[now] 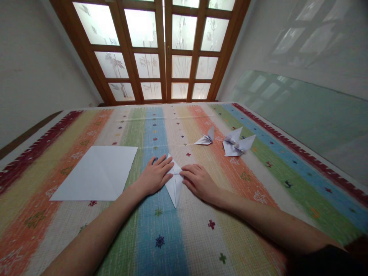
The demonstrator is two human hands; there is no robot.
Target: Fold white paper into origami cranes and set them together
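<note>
A white folded paper [174, 188], narrow and diamond-shaped with a crease down its middle, lies on the striped cloth in front of me. My left hand [155, 176] rests on its left side, fingers stretched out and slightly spread, the fingertips covering part of the upper half. At the paper's right corner, my right hand [199, 182] has its fingers bent and close together, pinching the edge. The thumb of that hand is mostly hidden. One lower point of the paper shows uncovered, aimed toward me.
A large white paper sheet [94, 172] with one ragged edge lies to the left. Beyond my right hand sit a small folded paper piece [205, 138] and a cluster of folded paper pieces [237, 143]. The striped tablecloth [159, 237] runs back toward wooden glazed doors [165, 76].
</note>
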